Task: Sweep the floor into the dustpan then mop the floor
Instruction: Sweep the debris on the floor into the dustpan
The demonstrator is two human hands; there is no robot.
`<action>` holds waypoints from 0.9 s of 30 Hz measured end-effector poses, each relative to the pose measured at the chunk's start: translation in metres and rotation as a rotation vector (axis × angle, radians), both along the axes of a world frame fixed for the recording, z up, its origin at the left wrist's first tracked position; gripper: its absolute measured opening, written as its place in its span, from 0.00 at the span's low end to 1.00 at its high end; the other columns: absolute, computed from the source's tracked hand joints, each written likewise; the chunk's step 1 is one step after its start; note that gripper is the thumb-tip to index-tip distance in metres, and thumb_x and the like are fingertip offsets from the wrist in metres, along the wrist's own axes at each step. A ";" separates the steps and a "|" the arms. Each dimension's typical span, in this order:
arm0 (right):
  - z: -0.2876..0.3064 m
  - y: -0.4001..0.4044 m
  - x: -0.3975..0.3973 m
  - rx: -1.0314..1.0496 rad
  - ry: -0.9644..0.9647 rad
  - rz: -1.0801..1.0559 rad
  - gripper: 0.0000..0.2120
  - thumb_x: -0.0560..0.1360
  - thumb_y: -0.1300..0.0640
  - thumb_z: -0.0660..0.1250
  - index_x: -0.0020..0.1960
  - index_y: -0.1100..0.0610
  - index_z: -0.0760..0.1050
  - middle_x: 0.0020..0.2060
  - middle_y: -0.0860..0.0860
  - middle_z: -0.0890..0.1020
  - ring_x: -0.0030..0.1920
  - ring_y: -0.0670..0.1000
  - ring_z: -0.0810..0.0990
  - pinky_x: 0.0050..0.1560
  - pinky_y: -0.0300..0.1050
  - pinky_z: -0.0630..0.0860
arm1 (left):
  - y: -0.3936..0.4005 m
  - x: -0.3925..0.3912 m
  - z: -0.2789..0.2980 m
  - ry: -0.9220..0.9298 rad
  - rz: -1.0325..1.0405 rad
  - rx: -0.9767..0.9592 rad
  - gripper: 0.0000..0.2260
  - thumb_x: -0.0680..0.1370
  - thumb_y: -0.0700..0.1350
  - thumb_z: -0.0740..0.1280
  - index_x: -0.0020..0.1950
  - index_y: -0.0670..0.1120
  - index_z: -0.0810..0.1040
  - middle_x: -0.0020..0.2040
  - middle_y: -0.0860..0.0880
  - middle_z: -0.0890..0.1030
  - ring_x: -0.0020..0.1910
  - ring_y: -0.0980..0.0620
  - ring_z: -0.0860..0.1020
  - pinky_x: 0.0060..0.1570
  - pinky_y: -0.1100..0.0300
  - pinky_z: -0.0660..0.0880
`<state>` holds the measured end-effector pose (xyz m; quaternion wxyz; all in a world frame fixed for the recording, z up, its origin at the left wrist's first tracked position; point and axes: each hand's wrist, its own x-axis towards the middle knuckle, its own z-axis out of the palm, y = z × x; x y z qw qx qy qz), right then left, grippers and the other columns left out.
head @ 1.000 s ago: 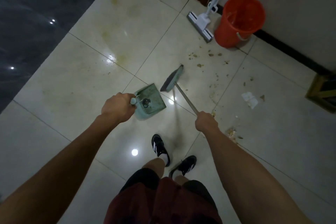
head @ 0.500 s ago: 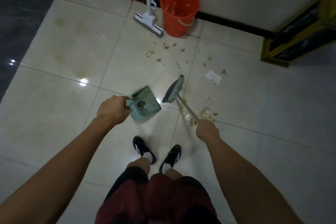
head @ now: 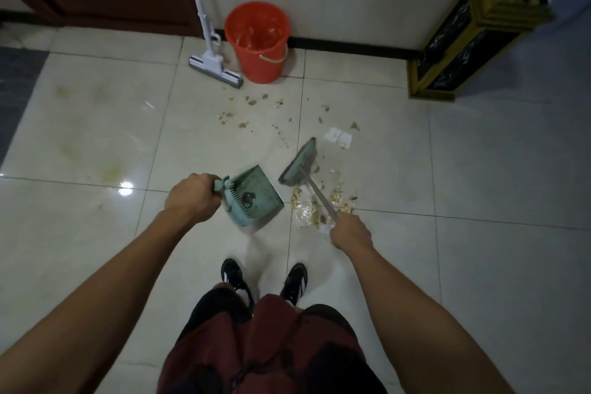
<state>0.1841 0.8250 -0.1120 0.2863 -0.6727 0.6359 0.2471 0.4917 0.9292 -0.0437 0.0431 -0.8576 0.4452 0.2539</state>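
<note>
The left hand [head: 192, 198] grips the dustpan [head: 256, 198] handle, and the right hand [head: 351, 232] grips the broom [head: 299, 166] stick. Crumbs [head: 319, 205] lie on the floor [head: 96, 233] just beside the broom head.

I can read no text, label, brand or number anywhere here. The dark round mark inside my dustpan [head: 256, 198], at the middle of the frame, is too blurred to make out. The white stripes on my shoes [head: 235, 278], lower middle, are a pattern only, with no letters showing.
</note>
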 end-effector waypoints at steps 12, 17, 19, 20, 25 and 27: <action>-0.003 -0.052 0.164 -0.014 -0.063 0.169 0.14 0.78 0.59 0.61 0.62 0.58 0.76 0.54 0.57 0.81 0.52 0.58 0.82 0.51 0.49 0.80 | -0.005 0.130 -0.004 0.018 0.101 -0.020 0.07 0.76 0.48 0.66 0.52 0.54 0.81 0.47 0.44 0.83 0.44 0.40 0.81 0.45 0.51 0.80; -0.016 -0.075 0.273 -0.025 -0.042 0.244 0.15 0.78 0.57 0.61 0.63 0.56 0.77 0.54 0.57 0.81 0.53 0.59 0.82 0.49 0.46 0.77 | -0.004 0.224 -0.012 0.059 0.161 -0.010 0.06 0.76 0.48 0.66 0.51 0.52 0.81 0.46 0.44 0.83 0.43 0.40 0.81 0.44 0.51 0.79; -0.022 -0.085 0.318 -0.019 -0.056 0.270 0.15 0.78 0.57 0.61 0.63 0.56 0.77 0.53 0.57 0.82 0.51 0.59 0.82 0.49 0.47 0.77 | -0.003 0.258 -0.013 0.070 0.186 -0.007 0.05 0.77 0.48 0.66 0.50 0.52 0.81 0.44 0.45 0.83 0.41 0.41 0.80 0.41 0.54 0.78; -0.025 -0.090 0.339 -0.015 -0.061 0.277 0.15 0.79 0.57 0.61 0.63 0.55 0.77 0.52 0.57 0.82 0.51 0.59 0.82 0.49 0.47 0.77 | -0.002 0.275 -0.014 0.074 0.194 -0.002 0.05 0.77 0.48 0.66 0.49 0.52 0.81 0.43 0.46 0.82 0.41 0.42 0.80 0.40 0.54 0.77; -0.039 -0.109 0.432 -0.011 -0.124 0.250 0.15 0.79 0.56 0.61 0.63 0.56 0.77 0.52 0.57 0.81 0.49 0.59 0.81 0.50 0.46 0.77 | -0.009 0.349 -0.024 0.060 0.206 0.022 0.05 0.79 0.46 0.65 0.48 0.51 0.80 0.39 0.49 0.80 0.37 0.47 0.79 0.36 0.58 0.74; -0.046 -0.114 0.460 -0.005 -0.151 0.240 0.14 0.79 0.55 0.61 0.62 0.56 0.77 0.50 0.56 0.81 0.45 0.58 0.79 0.49 0.46 0.77 | -0.016 0.371 -0.028 0.051 0.195 0.021 0.05 0.79 0.47 0.65 0.48 0.49 0.80 0.38 0.50 0.80 0.36 0.50 0.79 0.35 0.58 0.75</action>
